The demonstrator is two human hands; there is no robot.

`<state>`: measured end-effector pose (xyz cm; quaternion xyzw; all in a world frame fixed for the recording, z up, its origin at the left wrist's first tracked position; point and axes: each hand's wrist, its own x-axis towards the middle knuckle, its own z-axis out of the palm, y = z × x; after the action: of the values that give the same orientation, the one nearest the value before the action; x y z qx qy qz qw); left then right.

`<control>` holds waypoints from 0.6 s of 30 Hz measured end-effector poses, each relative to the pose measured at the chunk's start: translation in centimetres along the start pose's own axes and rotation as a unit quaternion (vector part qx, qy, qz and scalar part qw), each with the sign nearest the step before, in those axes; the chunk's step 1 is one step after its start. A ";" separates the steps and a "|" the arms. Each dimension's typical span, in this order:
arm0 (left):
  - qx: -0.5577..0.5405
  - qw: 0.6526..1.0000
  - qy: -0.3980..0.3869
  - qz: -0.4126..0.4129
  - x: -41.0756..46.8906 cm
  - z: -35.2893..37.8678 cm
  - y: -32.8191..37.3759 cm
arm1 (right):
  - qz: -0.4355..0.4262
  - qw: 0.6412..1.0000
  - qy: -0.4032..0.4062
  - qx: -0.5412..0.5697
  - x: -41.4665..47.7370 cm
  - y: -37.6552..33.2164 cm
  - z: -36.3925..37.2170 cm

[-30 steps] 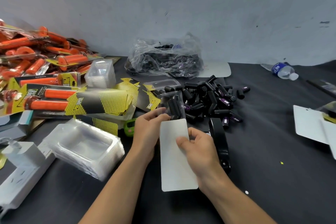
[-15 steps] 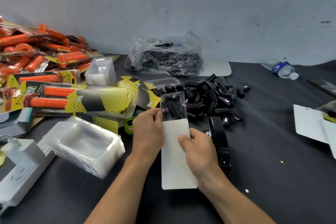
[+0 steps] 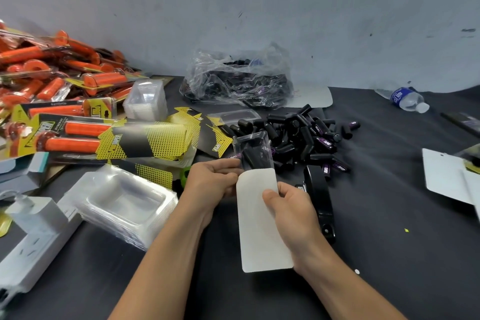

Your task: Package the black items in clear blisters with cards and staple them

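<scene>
**Head view.** Both hands are together at the middle of the worktop (image 3: pixel 389 241), toward its near edge, each clamped on part of one package. The left hand (image 3: pixel 213 182) pinches the left side of a clear blister (image 3: pixel 253 150) loaded with black items. The right hand (image 3: pixel 291 210) grips a white-backed card (image 3: pixel 259 239), with the thumb on its face and the fingers hidden beneath. The card's upper end meets the blister's lower end. Whether it sits inside the blister's side flanges or merely overlaps them cannot be told. Most of the card lies outside the blister.

**Judgement.** The step in hand appears to be sliding the card into the blister.
- Keep the card square to the opening and engage both side flanges at once.
- Push along the card's long axis with the thumb while the left hand holds the blister level, so the items do not spill.
- A skewed entry would likely buckle the card or jam one edge.
- Stapling is not yet done.

**Surroundings.** A black stapler (image 3: pixel 318 195) lies just beside the right hand, on the side toward the right edge, within ready reach. The loose pile of black items (image 3: pixel 298 135) lies beyond the hands toward the far edge, with a clear plastic bag (image 3: pixel 239 78) of more behind it. A stack of empty blisters (image 3: pixel 122 202) and printed yellow-and-black cards (image 3: pixel 148 143) lie toward the left edge.
</scene>
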<state>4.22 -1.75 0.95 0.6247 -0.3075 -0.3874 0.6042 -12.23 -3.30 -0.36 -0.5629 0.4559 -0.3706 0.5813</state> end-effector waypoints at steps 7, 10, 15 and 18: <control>-0.039 0.999 -0.011 -0.006 -0.3 -0.1 0.5 | -0.010 0.998 0.026 -0.061 0.1 0.3 0.0; -0.001 1.000 -0.019 0.021 -0.4 0.0 0.3 | -0.027 0.993 0.058 -0.099 0.0 0.4 0.0; 0.124 0.986 0.018 0.108 -0.3 0.2 -0.1 | -0.032 0.989 0.054 -0.136 0.0 0.3 -0.1; 0.139 0.983 0.036 0.117 -0.3 0.3 -0.2 | -0.022 0.993 0.021 -0.116 -0.1 0.0 0.0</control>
<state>3.74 -1.62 0.84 0.6759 -0.4078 -0.2446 0.5631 -12.28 -3.19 -0.32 -0.6283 0.4956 -0.3399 0.4941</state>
